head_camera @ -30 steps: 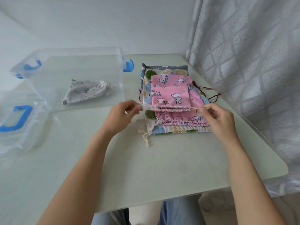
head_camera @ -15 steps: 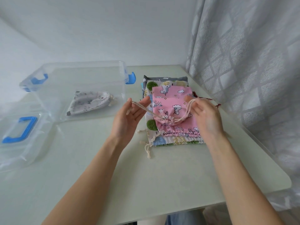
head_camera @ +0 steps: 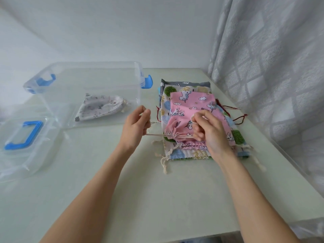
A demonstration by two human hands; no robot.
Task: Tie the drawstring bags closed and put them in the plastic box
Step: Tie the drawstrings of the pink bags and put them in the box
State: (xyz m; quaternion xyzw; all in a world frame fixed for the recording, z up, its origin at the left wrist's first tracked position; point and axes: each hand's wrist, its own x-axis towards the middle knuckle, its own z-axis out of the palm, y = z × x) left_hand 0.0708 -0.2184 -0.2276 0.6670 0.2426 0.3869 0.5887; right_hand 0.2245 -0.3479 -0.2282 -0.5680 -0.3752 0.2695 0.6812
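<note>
A pink unicorn drawstring bag (head_camera: 192, 106) lies on top of a stack of patterned bags (head_camera: 185, 153) at the right of the table. Its mouth (head_camera: 172, 135) is gathered tight. My left hand (head_camera: 135, 127) grips the cream cord (head_camera: 156, 135) that runs left from the mouth. My right hand (head_camera: 208, 130) holds the other cord, looped over its fingers, right beside the gathered mouth. A clear plastic box (head_camera: 52, 95) with blue latches stands at the back left, and a grey-white tied bag (head_camera: 100, 106) lies inside it.
The box's clear lid (head_camera: 22, 142) with a blue handle lies at the left edge. A grey patterned curtain (head_camera: 271, 67) hangs along the right side of the table. Loose cream cords (head_camera: 164, 162) and dark red cords (head_camera: 235, 113) stick out from the stack.
The pink bag's mouth went from stretched flat to cinched. Both hands came closer together, and the right hand now has cord looped over its fingers at the mouth.
</note>
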